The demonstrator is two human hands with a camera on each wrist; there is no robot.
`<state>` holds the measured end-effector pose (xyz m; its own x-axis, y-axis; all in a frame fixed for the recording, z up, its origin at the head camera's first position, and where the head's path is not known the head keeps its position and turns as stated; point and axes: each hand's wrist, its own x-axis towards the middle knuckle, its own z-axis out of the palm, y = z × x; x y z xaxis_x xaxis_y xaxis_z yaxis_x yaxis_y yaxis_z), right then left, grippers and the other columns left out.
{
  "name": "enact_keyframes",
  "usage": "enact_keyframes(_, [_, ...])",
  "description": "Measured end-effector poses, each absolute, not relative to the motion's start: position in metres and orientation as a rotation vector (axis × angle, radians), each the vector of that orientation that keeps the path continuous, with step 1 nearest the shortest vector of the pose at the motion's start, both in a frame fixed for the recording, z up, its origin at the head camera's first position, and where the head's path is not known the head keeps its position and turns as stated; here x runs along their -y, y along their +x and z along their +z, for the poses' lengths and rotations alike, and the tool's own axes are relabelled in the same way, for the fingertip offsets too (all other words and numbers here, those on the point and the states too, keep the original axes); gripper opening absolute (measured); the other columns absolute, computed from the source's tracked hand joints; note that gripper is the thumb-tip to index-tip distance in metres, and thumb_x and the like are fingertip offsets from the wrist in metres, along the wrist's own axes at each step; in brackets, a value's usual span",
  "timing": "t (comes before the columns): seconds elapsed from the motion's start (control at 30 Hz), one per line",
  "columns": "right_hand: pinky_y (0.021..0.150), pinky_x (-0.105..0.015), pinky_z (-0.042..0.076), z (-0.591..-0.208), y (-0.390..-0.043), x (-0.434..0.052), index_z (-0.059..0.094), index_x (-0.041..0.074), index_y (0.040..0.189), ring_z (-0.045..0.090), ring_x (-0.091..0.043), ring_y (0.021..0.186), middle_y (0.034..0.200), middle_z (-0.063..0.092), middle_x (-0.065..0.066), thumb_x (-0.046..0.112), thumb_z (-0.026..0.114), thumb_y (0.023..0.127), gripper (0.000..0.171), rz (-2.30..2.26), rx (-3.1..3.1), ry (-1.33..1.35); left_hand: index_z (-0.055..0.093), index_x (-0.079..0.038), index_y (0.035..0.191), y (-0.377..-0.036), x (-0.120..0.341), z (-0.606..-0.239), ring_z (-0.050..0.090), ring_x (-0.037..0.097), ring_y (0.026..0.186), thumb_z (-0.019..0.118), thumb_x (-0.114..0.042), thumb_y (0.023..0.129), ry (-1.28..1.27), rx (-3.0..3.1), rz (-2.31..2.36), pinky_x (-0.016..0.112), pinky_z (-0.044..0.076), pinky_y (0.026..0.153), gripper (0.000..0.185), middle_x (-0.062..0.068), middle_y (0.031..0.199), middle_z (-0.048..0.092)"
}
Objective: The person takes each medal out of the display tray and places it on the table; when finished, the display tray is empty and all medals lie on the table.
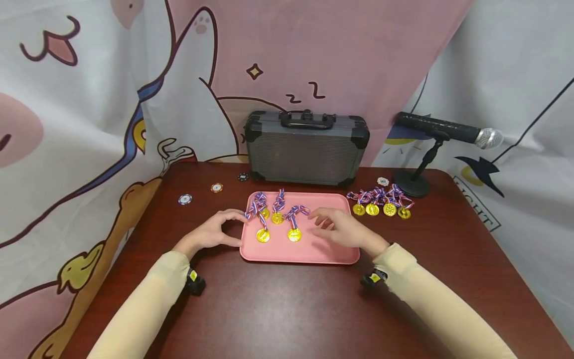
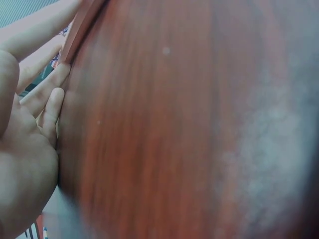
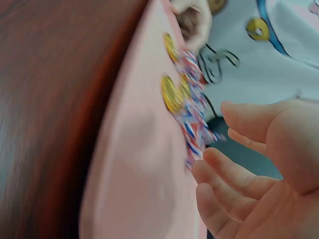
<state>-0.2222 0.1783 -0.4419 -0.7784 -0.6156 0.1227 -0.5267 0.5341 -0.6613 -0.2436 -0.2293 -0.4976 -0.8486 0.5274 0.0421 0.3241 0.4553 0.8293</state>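
On the table lies a pink tray [image 1: 332, 252] with several gold medals on striped ribbons, one medal [image 1: 294, 235] nearest the right hand. My left hand [image 1: 208, 231] is at the tray's left rim, thumb and fingers spread apart along it. In the left wrist view its fingers [image 2: 45, 94] reach toward the tray's edge. Over the tray's right part is my right hand [image 1: 343, 228], fingers loosely bent with nothing between them. The right wrist view shows its fingertips [image 3: 209, 164] beside the ribbons [image 3: 194, 114].
More gold medals [image 1: 389, 209] lie right of the tray. Behind it stands a dark ribbed case [image 1: 307, 154]. A microphone [image 1: 441, 130] on a stand is at the back right. Poker chips [image 1: 216, 187] lie at the back left, another chip [image 1: 383, 181] near the microphone.
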Motion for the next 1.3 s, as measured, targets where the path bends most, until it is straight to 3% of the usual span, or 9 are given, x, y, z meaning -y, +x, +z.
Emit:
enact_keyframes(0.2, [0.081,-0.039,0.06,-0.453,-0.226,-0.146,0.071,0.003,0.126,0.07,-0.021,0.089,0.103,0.073,-0.011,0.01,0.081,0.092,0.036,-0.975,-2.64,-1.09,0.073,-0.016,0.125,-0.246,0.229,-0.497,0.046,0.031,0.139,0.098,-0.022,0.074,0.756,-2.481,1.32,0.058,0.028,0.119,0.057,0.008,0.142,0.062])
enact_keyframes(0.4, [0.079,-0.034,0.047,-0.463,-0.227,-0.127,0.07,0.013,0.134,0.054,-0.018,0.091,0.086,0.063,0.0,0.023,0.08,0.094,0.042,-0.656,-2.731,-1.095,0.074,-0.017,0.126,-0.243,0.232,-0.497,0.046,0.031,0.14,0.098,-0.025,0.074,0.742,-2.483,1.316,0.059,0.027,0.119,0.057,0.008,0.144,0.061])
enact_keyframes(0.5, [0.077,-0.034,0.047,-0.465,-0.227,-0.121,0.072,0.014,0.133,0.05,-0.017,0.091,0.083,0.059,0.001,0.026,0.079,0.095,0.04,-0.565,-2.778,-1.088,0.074,-0.016,0.126,-0.242,0.233,-0.496,0.045,0.032,0.14,0.097,-0.023,0.075,0.729,-2.49,1.319,0.061,0.026,0.119,0.057,0.01,0.145,0.06])
enact_keyframes(0.8, [0.077,-0.035,0.049,-0.463,-0.225,-0.119,0.073,0.015,0.116,0.052,-0.017,0.088,0.093,0.06,-0.003,0.021,0.079,0.096,0.021,-0.518,-2.803,-1.055,0.073,-0.016,0.127,-0.245,0.232,-0.497,0.045,0.032,0.14,0.097,-0.024,0.076,0.751,-2.498,1.296,0.06,0.026,0.118,0.057,0.01,0.145,0.06])
enact_keyframes(1.03, [0.082,-0.035,0.053,-0.462,-0.226,-0.129,0.071,0.014,0.115,0.059,-0.015,0.089,0.099,0.067,0.003,0.01,0.08,0.093,0.024,-0.632,-2.791,-1.043,0.074,-0.018,0.126,-0.245,0.231,-0.497,0.046,0.031,0.14,0.097,-0.025,0.075,0.752,-2.512,1.294,0.06,0.024,0.119,0.056,0.009,0.145,0.061])
enact_keyframes(1.13, [0.076,-0.034,0.051,-0.46,-0.228,-0.142,0.072,0.013,0.115,0.058,-0.014,0.081,0.091,0.067,0.002,0.007,0.079,0.093,0.024,-0.792,-2.758,-1.033,0.074,-0.018,0.125,-0.245,0.231,-0.497,0.046,0.031,0.139,0.097,-0.026,0.075,0.764,-2.509,1.298,0.059,0.023,0.119,0.056,0.008,0.145,0.061])
enact_keyframes(1.3, [0.072,-0.033,0.052,-0.447,-0.229,-0.175,0.071,0.008,0.12,0.058,-0.019,0.077,0.101,0.07,-0.003,0.002,0.079,0.093,0.029,-1.156,-2.67,-0.944,0.074,-0.019,0.126,-0.244,0.231,-0.498,0.045,0.031,0.14,0.097,-0.028,0.075,0.751,-2.506,1.288,0.06,0.025,0.119,0.057,0.008,0.145,0.06])
